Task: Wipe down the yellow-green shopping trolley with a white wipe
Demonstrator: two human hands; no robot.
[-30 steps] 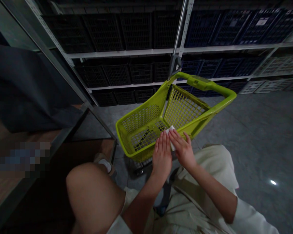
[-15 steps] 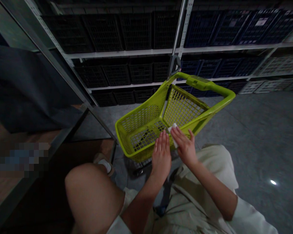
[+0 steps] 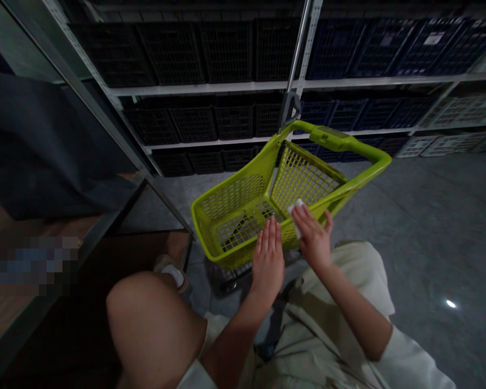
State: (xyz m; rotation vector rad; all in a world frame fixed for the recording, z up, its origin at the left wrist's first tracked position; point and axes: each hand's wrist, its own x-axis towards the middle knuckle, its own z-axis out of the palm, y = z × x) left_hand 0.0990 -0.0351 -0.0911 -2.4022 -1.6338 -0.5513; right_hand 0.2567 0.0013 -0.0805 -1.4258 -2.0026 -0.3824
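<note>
A yellow-green plastic shopping cart [image 3: 237, 252] stands in front of my knees, its basket made of open mesh. My left hand [image 3: 268, 263] rests on the cart's near rim with straight fingers laid flat, holding nothing. To its right, my right hand [image 3: 315, 242] presses a folded white cloth or wipe [image 3: 295, 206] against the same rim. Most of that cloth is hidden under the fingers, so its exact kind is unclear.
Behind the cart, shelving [image 3: 210, 88] holds rows of black crates [image 3: 225, 52] and blue crates [image 3: 337, 48]. A metal pole [image 3: 298, 46] rises behind the handle. At left stands a metal-framed table [image 3: 105, 229] with dark cloth [image 3: 52, 146]. Grey floor [image 3: 425, 232] lies to the right.
My right hand has slid a little to the right and up along the rim with the white cloth. The left hand and the cart stay in place.
</note>
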